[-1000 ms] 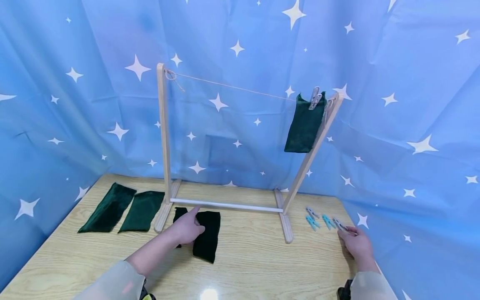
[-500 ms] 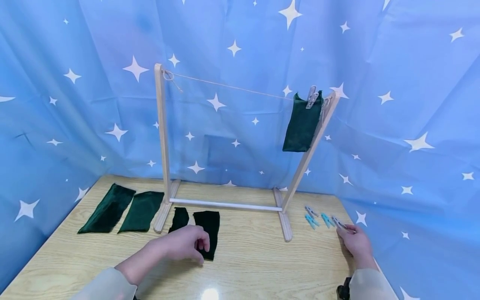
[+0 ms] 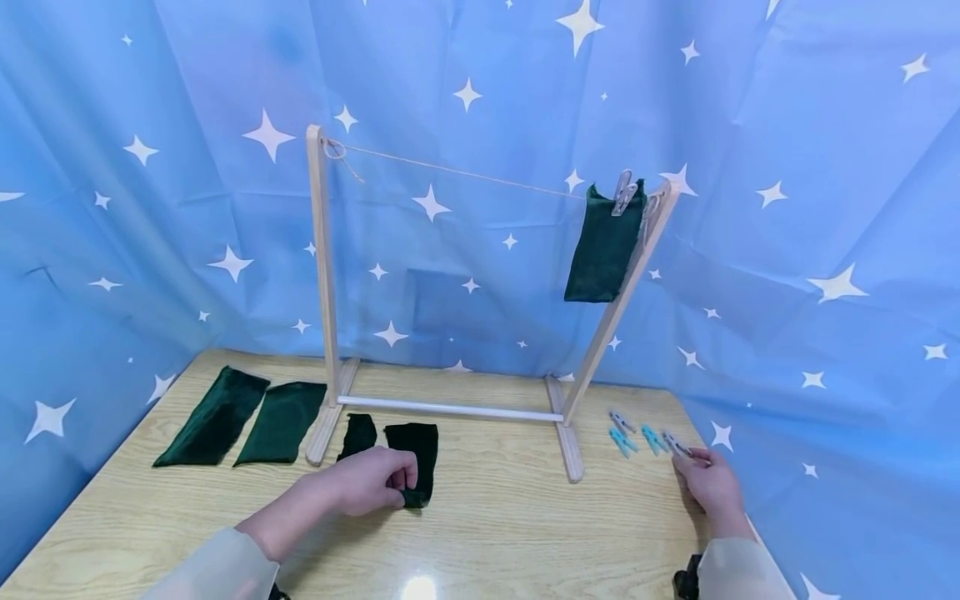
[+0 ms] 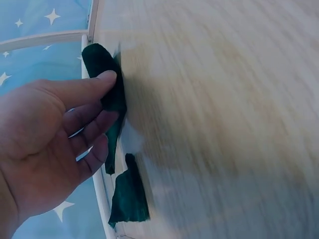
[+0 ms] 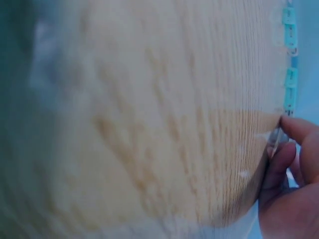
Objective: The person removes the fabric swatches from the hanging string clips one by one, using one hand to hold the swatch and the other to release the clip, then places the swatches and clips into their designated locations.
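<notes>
My left hand (image 3: 375, 479) pinches the near edge of a dark green cloth (image 3: 422, 450) on the table, and that edge is curled up. In the left wrist view the thumb lies over this cloth (image 4: 113, 94), with the fingers close behind it. A smaller-looking dark green cloth (image 3: 360, 433), partly hidden by the hand, lies just to its left. Over at the right side of the table, my right hand (image 3: 711, 483) grips a greyish clothespin (image 3: 677, 445). Close up in the right wrist view, the clothespin (image 5: 275, 141) looks clear between thumb and fingers.
A wooden stand (image 3: 326, 267) with a string (image 3: 465, 174) stands at the back. Another green cloth (image 3: 603, 250) hangs from it by a clear clothespin (image 3: 624, 196). Two green cloths (image 3: 213, 417) lie at left. Blue clothespins (image 3: 622, 442) and a grey one (image 3: 621, 421) lie near my right hand.
My left hand has drawn back from the top of the cloth to its near edge and now pinches it, curling it up. The right hand stays in place with the clothespin.
</notes>
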`<act>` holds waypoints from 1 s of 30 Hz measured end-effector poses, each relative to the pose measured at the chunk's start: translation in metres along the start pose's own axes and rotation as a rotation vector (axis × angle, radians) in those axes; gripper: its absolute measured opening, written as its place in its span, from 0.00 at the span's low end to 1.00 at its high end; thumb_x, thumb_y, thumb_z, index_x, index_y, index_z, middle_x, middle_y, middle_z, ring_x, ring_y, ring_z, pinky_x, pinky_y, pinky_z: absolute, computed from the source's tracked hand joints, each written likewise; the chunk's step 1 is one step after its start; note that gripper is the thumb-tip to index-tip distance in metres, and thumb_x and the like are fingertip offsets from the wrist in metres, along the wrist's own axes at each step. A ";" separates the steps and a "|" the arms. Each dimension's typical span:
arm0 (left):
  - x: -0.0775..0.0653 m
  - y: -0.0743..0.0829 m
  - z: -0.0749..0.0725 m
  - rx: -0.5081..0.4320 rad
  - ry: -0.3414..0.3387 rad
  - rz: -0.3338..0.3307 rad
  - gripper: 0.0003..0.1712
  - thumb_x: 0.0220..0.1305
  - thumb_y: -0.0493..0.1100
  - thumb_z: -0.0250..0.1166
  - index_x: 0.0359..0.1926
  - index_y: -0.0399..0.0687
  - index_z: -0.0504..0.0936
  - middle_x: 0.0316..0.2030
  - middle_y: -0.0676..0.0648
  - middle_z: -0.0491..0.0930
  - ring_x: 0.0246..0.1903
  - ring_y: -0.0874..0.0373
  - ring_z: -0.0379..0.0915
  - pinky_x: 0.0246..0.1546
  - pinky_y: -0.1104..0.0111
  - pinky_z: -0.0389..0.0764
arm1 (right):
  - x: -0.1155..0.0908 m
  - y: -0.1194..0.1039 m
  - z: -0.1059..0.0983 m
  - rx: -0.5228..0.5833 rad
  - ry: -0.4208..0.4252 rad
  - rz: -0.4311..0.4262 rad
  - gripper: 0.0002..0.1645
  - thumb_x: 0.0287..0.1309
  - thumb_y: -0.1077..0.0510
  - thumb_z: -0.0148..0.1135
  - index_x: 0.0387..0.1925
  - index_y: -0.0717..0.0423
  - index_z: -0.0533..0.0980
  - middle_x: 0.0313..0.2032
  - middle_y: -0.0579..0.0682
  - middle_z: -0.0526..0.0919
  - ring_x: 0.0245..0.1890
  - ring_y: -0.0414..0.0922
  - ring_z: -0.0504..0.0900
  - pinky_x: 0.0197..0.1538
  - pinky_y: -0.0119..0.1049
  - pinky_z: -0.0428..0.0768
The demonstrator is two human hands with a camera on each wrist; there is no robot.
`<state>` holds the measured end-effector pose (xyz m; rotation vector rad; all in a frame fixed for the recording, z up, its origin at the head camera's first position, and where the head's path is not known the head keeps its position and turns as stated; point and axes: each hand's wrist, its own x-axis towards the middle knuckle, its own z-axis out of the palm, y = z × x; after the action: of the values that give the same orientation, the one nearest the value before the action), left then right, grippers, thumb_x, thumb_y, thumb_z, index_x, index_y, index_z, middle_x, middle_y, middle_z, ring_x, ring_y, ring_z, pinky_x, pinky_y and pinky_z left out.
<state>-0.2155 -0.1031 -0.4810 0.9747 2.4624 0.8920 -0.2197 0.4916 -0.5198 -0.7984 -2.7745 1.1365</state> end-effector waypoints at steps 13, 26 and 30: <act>0.002 -0.001 -0.006 -0.029 -0.035 0.039 0.07 0.78 0.34 0.63 0.44 0.51 0.84 0.29 0.59 0.75 0.26 0.69 0.65 0.35 0.72 0.73 | -0.003 0.005 -0.001 0.000 -0.001 -0.016 0.43 0.79 0.42 0.59 0.75 0.71 0.64 0.60 0.72 0.75 0.44 0.54 0.78 0.37 0.39 0.76; -0.001 -0.008 0.000 -0.022 0.070 0.056 0.07 0.76 0.41 0.72 0.38 0.56 0.83 0.36 0.58 0.77 0.34 0.68 0.70 0.39 0.70 0.75 | -0.003 -0.001 0.001 0.016 0.017 0.009 0.41 0.79 0.42 0.59 0.76 0.69 0.64 0.59 0.69 0.74 0.40 0.52 0.78 0.36 0.40 0.77; -0.005 -0.009 0.000 -0.063 0.125 0.080 0.07 0.76 0.45 0.73 0.37 0.59 0.85 0.40 0.54 0.77 0.38 0.64 0.73 0.42 0.69 0.77 | -0.001 -0.002 0.001 0.016 0.020 0.014 0.41 0.79 0.42 0.59 0.76 0.68 0.65 0.60 0.70 0.74 0.45 0.56 0.78 0.37 0.39 0.77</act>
<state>-0.2163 -0.1117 -0.4865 1.0315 2.4953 1.0809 -0.2197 0.4891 -0.5192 -0.8243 -2.7447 1.1450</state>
